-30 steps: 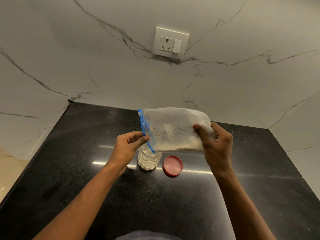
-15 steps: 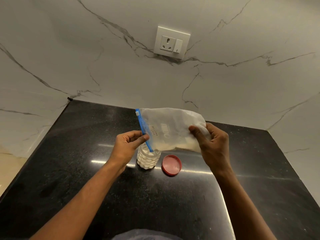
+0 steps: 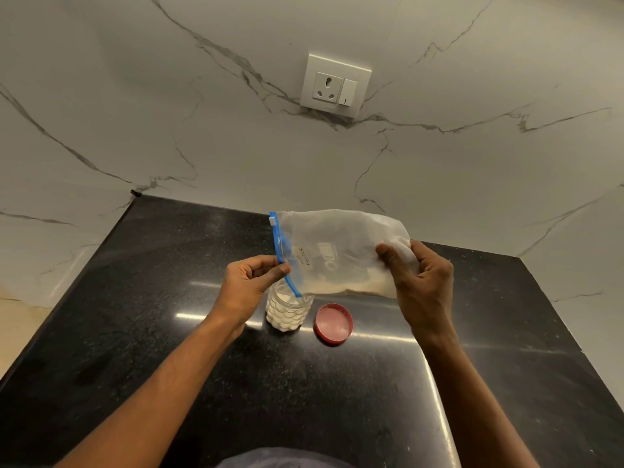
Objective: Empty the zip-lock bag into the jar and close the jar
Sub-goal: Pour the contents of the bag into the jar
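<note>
A clear zip-lock bag [image 3: 337,251] with a blue zip strip lies sideways in the air above the counter. Some pale powder rests along its lower edge. My left hand [image 3: 248,283] pinches the blue zip end, whose lower corner hangs over the mouth of a small clear jar [image 3: 287,312] holding white powder. My right hand [image 3: 418,282] grips the bag's closed bottom end, bunched in its fingers. The jar's red lid [image 3: 333,323] lies flat on the counter just right of the jar.
The black stone counter [image 3: 169,332] runs back to a white marble wall. A white wall socket with a switch [image 3: 335,85] sits above the counter. Marble walls close in at the left and right.
Both hands and the bag have stayed in much the same pose over the jar. The view has shifted slightly.
</note>
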The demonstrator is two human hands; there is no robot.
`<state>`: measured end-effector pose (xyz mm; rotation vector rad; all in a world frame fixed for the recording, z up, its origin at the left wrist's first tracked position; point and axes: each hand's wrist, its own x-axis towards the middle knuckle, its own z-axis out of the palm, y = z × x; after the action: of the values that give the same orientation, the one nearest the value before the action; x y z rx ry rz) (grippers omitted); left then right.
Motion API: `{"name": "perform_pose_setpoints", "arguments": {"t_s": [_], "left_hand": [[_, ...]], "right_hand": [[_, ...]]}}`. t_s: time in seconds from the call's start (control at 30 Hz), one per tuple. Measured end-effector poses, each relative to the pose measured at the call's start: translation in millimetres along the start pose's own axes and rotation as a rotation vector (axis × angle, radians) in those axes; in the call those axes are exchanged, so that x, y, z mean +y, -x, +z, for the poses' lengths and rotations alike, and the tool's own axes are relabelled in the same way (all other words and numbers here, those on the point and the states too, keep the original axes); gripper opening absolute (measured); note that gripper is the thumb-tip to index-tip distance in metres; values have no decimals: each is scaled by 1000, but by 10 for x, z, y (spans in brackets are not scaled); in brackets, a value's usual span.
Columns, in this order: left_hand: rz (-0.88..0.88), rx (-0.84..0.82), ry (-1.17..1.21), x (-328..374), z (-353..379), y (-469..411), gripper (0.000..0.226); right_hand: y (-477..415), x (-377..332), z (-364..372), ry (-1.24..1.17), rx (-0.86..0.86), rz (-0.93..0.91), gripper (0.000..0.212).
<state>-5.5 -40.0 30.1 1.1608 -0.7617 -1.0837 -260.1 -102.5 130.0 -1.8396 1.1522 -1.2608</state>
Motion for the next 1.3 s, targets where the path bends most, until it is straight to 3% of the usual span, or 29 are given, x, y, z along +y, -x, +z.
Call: {"name": "perform_pose_setpoints", "arguments": {"t_s": [0.2, 0.67, 0.83, 1.3], "left_hand": [[1, -22, -4, 2, -1, -1, 15], [2, -9, 3, 35, 19, 7, 16], [0, -18, 7, 28, 31, 23, 15], [-2, -12, 38, 26, 16, 46, 19]], "right_hand": [[-7, -20, -19, -19, -1, 7, 5], [-35, -39, -31, -15, -68, 0, 14], [-94, -63, -85, -29, -76, 4, 6], [-91, -56, -101, 23, -133, -3, 10]]}}
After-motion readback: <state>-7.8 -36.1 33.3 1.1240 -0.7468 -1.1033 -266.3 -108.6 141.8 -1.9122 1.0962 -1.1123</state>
